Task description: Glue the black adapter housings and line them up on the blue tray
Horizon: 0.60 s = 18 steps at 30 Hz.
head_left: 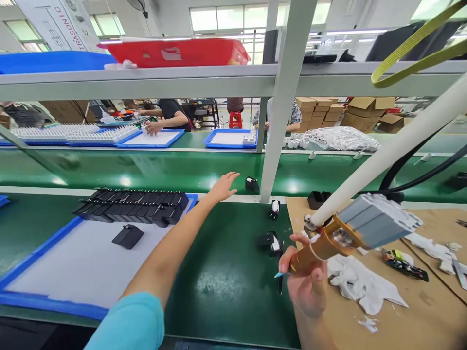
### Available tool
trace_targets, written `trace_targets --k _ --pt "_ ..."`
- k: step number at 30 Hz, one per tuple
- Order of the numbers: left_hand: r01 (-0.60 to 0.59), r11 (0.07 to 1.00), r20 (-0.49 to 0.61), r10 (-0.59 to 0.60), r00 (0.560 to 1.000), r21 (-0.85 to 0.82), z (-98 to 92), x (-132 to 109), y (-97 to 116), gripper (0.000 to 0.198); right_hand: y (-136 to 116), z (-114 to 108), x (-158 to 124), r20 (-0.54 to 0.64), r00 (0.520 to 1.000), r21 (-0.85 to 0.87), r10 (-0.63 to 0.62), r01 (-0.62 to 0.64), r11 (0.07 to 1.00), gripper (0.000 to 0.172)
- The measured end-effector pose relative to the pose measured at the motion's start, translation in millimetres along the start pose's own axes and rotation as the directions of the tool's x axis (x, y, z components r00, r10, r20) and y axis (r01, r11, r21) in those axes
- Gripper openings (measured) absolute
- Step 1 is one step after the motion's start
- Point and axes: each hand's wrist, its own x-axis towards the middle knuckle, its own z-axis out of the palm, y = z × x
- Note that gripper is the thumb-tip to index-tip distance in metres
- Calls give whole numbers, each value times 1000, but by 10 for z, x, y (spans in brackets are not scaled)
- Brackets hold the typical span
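My left hand [222,187] reaches forward over the near edge of the green conveyor belt [197,170], fingers spread, holding nothing. Just right of its fingertips lies a small black plastic casing [251,183], apart from them. My right hand [306,284] is wrapped around a gold-coloured cylindrical tool [308,255] that has a grey ribbed block at its upper end and a light-blue tip. Two more black casings with white inside, an upper one [275,209] and a lower one [270,242], sit on the green bench between my hands.
A blue-rimmed tray [73,272] at left bears rows of black casings [134,205] and one loose casing [127,236]. A white pole [386,155] slants above the right side. White gloves [361,282] rest on cardboard. A co-worker's hand [155,127] is across the belt.
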Motion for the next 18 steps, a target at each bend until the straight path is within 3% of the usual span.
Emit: trace_targets --k 2,4,8,13,18 --pt "-11 1000 25 11 1000 -6 164 341 88 68 9 14 -4 -1 1000 -14 -11 11 1000 35" --pt "-10 1000 54 10 998 -14 256 550 141 58 18 27 3 11 999 -27 -31 32 999 34" --pt "37 999 108 -35 994 -16 274 631 146 34 17 37 15 30 998 -23 -60 60 998 33" --pt "170 985 91 -173 981 34 42 312 87 28 -1 33 14 40 998 6 -40 40 999 32" --pt "205 977 33 -207 978 62 -333 -445 206 28 -13 25 12 53 998 17 -24 23 1000 34"
